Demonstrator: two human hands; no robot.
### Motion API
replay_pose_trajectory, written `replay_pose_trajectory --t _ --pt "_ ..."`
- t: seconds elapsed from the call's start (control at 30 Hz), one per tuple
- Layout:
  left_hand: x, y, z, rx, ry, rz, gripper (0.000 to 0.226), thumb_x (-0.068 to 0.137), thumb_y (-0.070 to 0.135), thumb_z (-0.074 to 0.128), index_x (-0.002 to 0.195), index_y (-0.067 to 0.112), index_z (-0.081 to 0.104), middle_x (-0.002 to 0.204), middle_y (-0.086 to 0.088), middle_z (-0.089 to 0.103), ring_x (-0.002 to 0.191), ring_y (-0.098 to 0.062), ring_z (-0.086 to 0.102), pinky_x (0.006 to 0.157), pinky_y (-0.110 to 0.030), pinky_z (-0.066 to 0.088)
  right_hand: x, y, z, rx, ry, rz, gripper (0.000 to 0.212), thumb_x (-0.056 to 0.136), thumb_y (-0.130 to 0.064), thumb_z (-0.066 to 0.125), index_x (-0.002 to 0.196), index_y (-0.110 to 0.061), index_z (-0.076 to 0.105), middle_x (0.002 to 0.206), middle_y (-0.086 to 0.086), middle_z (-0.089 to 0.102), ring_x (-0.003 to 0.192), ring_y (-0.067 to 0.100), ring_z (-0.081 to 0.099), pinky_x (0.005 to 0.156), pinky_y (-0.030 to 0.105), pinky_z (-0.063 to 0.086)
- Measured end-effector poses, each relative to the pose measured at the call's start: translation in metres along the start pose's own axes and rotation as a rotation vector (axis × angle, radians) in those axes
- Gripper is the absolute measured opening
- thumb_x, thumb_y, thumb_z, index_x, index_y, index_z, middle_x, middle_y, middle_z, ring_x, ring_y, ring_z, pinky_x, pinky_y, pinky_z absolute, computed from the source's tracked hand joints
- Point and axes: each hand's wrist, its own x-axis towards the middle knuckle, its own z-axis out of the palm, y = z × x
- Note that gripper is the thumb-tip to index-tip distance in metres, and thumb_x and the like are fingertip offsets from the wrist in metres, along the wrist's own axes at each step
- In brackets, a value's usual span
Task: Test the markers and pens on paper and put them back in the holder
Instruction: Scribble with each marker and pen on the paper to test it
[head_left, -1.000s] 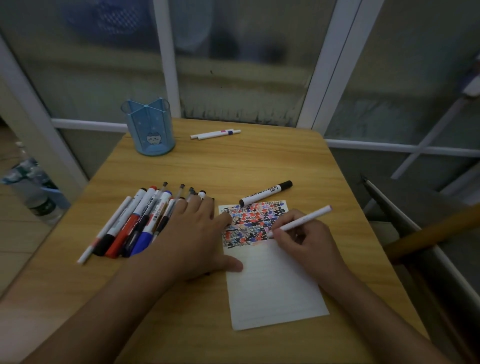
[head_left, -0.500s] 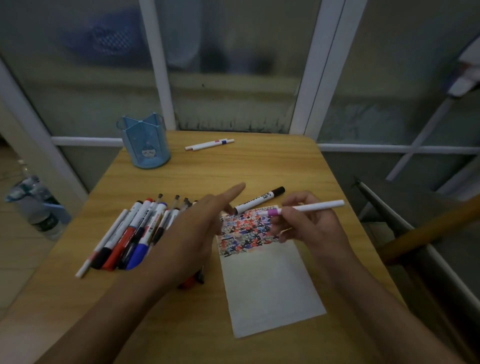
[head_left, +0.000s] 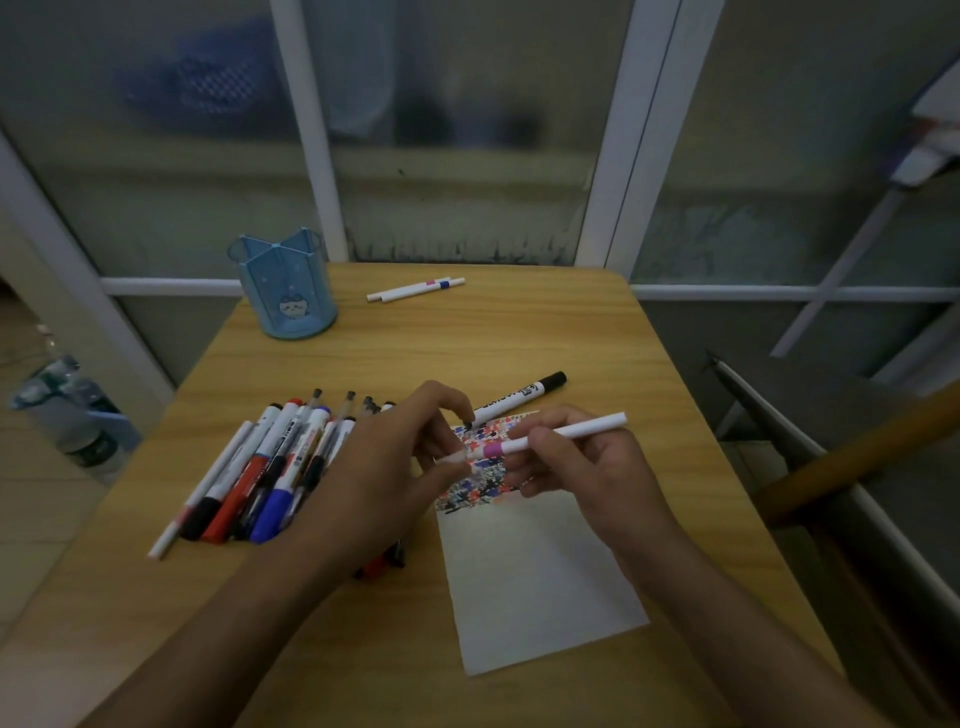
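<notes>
While the right hand (head_left: 582, 470) grips the white pen (head_left: 566, 432) with a pink band level above the scribbled paper (head_left: 535, 582), the left hand (head_left: 379, 473) pinches its near end at the cap (head_left: 454, 457). Beside the paper lies a fan of markers (head_left: 260, 467), and the blue holder (head_left: 283, 288) stands at the tabletop's (head_left: 519, 332) far left corner, well apart
</notes>
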Motion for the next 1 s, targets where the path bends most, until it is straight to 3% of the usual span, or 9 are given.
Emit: replay_pose_trajectory --t 0.3,0.37,0.47,0.83,0.9,1.0 --pt "-0.003 -0.003 0.001 0.121 -0.046 0.034 0.039 0.084 0.026 0.070 0.117 0.040 0.054 0.088 0.021 0.059 0.087 0.000 0.058 0.070 -0.017 0.050 -0.002 0.000 0.004 -0.046 -0.054 -0.004 0.015 0.098 -0.006 0.057 0.100 -0.006 0.072 0.085 0.014 0.076 0.078 0.026 0.074 0.066 0.029 0.059" --pt "-0.002 -0.004 -0.001 0.179 -0.046 0.043 0.026 0.085 0.041 0.061 0.110 0.035 0.060 0.085 0.020 0.057 0.081 0.000 0.056 0.064 -0.015 0.046 -0.002 -0.001 0.002 -0.026 -0.058 -0.008 0.016 0.098 -0.007 0.057 0.102 -0.005 0.072 0.087 0.013 0.076 0.079 0.025 0.074 0.067 0.029 0.058" --pt "-0.002 -0.008 0.000 0.243 -0.036 0.064 0.030 0.088 0.057 0.048 0.087 0.030 0.062 0.074 0.018 0.052 0.073 -0.004 0.053 0.059 -0.014 0.036 -0.002 -0.002 0.002 -0.018 -0.062 -0.020 0.016 0.097 -0.007 0.059 0.102 -0.004 0.074 0.086 0.013 0.076 0.079 0.022 0.074 0.068 0.027 0.058" --pt "-0.009 -0.008 0.003 0.303 0.004 0.065 0.012 0.090 0.027 0.066 0.081 0.024 0.058 0.072 0.010 0.055 0.062 -0.004 0.050 0.054 -0.016 0.039 -0.002 0.006 0.012 0.015 -0.047 -0.018 0.017 0.093 -0.013 0.063 0.103 -0.004 0.074 0.088 0.012 0.077 0.080 0.024 0.074 0.070 0.028 0.059" --pt "-0.010 -0.008 -0.002 0.302 -0.005 0.051 0.011 0.090 0.027 0.067 0.082 0.023 0.061 0.075 0.010 0.058 0.065 -0.005 0.052 0.056 -0.020 0.042 -0.001 0.006 0.014 0.008 -0.046 -0.017 0.017 0.095 -0.011 0.062 0.103 -0.002 0.073 0.086 0.012 0.077 0.079 0.024 0.074 0.069 0.028 0.059" --pt "-0.013 -0.005 -0.013 0.283 -0.039 0.041 0.018 0.087 0.044 0.061 0.097 0.030 0.065 0.085 0.015 0.058 0.076 -0.001 0.054 0.064 -0.021 0.045 0.004 0.004 0.017 -0.048 -0.056 -0.012 0.020 0.096 -0.015 0.062 0.102 -0.001 0.074 0.082 0.010 0.077 0.076 0.020 0.074 0.067 0.025 0.058"
